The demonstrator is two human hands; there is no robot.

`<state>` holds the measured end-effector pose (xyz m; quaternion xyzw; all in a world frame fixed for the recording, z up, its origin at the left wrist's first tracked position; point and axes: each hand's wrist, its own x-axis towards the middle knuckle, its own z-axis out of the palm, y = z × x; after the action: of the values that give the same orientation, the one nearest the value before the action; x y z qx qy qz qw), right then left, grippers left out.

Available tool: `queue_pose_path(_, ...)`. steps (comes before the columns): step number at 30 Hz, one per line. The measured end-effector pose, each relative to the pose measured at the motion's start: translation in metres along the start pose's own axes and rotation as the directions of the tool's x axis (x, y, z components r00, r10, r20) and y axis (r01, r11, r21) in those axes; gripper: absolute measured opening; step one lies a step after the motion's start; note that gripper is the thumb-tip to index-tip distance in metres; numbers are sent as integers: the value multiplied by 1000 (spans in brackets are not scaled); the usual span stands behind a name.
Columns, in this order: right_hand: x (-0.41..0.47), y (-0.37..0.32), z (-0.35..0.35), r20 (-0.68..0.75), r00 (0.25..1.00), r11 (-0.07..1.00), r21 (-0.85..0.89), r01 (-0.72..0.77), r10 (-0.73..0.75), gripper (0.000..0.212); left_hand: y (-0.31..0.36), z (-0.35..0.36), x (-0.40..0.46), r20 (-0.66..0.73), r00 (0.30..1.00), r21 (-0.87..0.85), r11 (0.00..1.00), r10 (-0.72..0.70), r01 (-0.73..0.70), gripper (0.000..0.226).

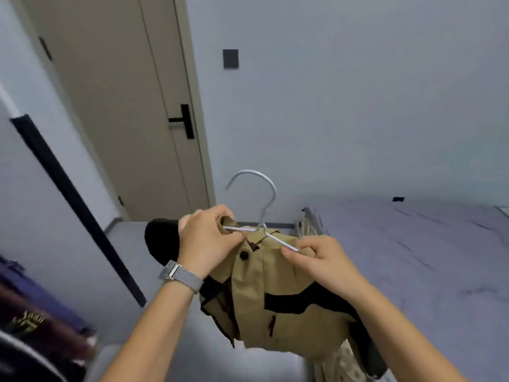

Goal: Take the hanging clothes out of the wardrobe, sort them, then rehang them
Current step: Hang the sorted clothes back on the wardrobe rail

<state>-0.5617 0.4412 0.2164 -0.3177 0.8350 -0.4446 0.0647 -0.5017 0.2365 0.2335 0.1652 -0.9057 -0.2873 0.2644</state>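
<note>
left hand: fingers curled round the left shoulder of a tan button-front shirt with black panels, pinching the fabric together with the left arm of a thin pale grey metal clothes hanger.
right hand: thumb and forefinger pinch the right arm of the hanger where it meets the shirt's right shoulder; the other fingers are curled under, against the fabric.
hanger: held up between both hands in mid-air, hook pointing upward and curving to the left, its two arms running down into the collar opening.
shirt: draped on the hanger in front of the person, collar at the top, one dark button visible just below the collar, a black band across the chest, the lower part hanging down between the forearms.
wrist: a silver mesh-band watch sits on the left wrist.
behind the shirt: a black garment shows to the left of the left hand; whether it is part of the same shirt cannot be told.
right side: a bed with a lavender sheet lies just beside the shirt, with a patterned pale cloth hanging below the shirt's hem at its edge.
background: a beige door with a black lever handle stands shut in a pale grey wall, with a dark square wall plate to its right.
left edge: dark purple and brown clothes, blurred, fill the lower corner.
</note>
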Motion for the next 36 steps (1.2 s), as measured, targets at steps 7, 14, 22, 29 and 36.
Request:
queue_pose_path(7, 63, -33, 84, 256, 955, 987, 94, 133, -153, 45, -46, -48, -44, -182, 978, -47, 994, -105, 98, 23)
queue_pose_path(14, 85, -63, 171, 413, 855, 948, 189, 256, -313, 44, -97, -82, -67, -299, 914, 80, 947, -275, 311, 40)
queue_pose_path(22, 95, -115, 285, 551, 607, 812, 280, 513, -573, 48, -194, -166, -100, -538, 714, -92, 873, -449, 479, 30)
queue_pose_path(29, 108, -182, 397, 497, 640, 810, 337, 480, -586, 47, -284, -240, -97, -585, 658, -26, 822, -474, 569, 31)
queue_pose_path(36, 107, -252, 495, 538, 599, 805, 402, 436, -593, 37, -356, -321, -155, -691, 432, -114, 677, -580, 727, 24)
